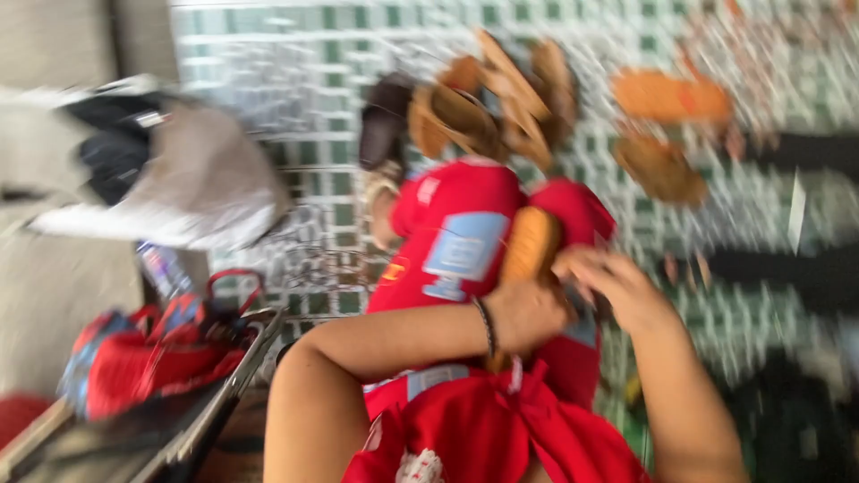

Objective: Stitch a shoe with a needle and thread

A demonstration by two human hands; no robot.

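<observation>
Head view: both hands grip orange sandal over red bag.

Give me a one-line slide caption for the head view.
Blurred head view: both hands, left hand and right hand, meet at a tan object above red cloth, sandals on the tiled floor.

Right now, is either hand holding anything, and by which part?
Both hands meet on a tan sandal over the red bag. The left hand grips its lower end; the right hand touches its side. Motion blur hides the exact finger placement.
</observation>
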